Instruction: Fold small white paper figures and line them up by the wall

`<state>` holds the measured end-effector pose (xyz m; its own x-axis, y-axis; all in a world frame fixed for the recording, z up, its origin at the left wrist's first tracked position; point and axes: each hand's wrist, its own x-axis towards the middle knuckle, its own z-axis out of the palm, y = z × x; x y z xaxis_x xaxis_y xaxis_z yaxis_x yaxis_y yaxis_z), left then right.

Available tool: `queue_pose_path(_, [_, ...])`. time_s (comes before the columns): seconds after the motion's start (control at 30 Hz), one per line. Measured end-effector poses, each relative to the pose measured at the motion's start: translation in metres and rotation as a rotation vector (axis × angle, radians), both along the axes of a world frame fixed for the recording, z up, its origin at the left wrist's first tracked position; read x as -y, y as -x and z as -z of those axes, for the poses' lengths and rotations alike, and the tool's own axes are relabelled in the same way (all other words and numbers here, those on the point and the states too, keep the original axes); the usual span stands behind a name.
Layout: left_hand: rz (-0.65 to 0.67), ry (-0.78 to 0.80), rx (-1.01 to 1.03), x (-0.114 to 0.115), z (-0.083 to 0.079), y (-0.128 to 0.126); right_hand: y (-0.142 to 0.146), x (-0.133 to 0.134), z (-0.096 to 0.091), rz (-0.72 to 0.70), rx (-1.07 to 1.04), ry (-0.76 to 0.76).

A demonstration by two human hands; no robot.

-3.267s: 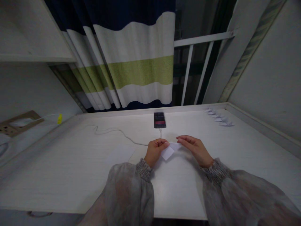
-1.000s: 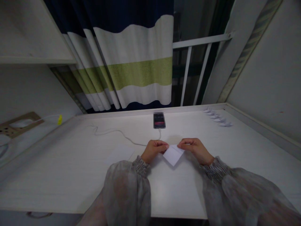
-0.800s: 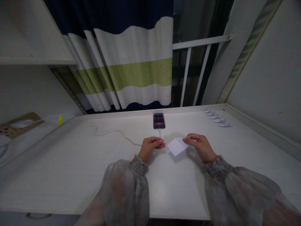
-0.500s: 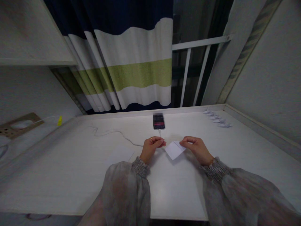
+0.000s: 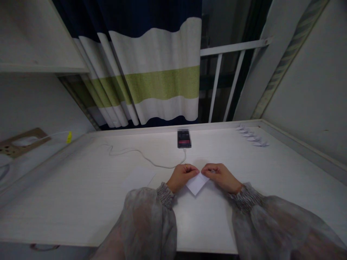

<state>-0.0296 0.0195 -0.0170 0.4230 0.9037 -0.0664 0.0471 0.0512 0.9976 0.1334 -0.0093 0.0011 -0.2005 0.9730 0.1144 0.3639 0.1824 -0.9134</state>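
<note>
A small folded white paper is held just above the desk, one corner pointing down toward me. My left hand pinches its upper left edge between thumb and fingers, and a ring shows on one finger. On the upper right edge, my right hand has its thumb and index finger closed on the paper. The two sets of fingertips almost meet at the top of the sheet. How the paper's layers lie under the fingers is hidden.
A phone lies at the back of the white desk, its cable running left. Several folded paper figures stand in a row at the back right. Flat white paper lies left of my hands. A curtain hangs behind.
My left hand has moved right and closed on the paper's left edge. The paper has shifted slightly down and toward me, and my right hand has come in a little to the left.
</note>
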Motion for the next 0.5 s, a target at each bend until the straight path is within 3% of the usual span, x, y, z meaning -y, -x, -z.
queue_pose_path(0.13, [-0.077, 0.046, 0.06, -0.004, -0.002, 0.003, -0.01, -0.002, -0.005, 0.08, -0.053, 0.093])
queue_pose_path(0.33, [-0.195, 0.081, 0.134, -0.014, -0.002, 0.012, -0.026, -0.01, -0.007, 0.261, -0.192, -0.017])
queue_pose_path(0.5, [-0.177, 0.063, 0.11, -0.013, -0.003, 0.009, -0.015, -0.008, -0.004, 0.174, -0.213, -0.015])
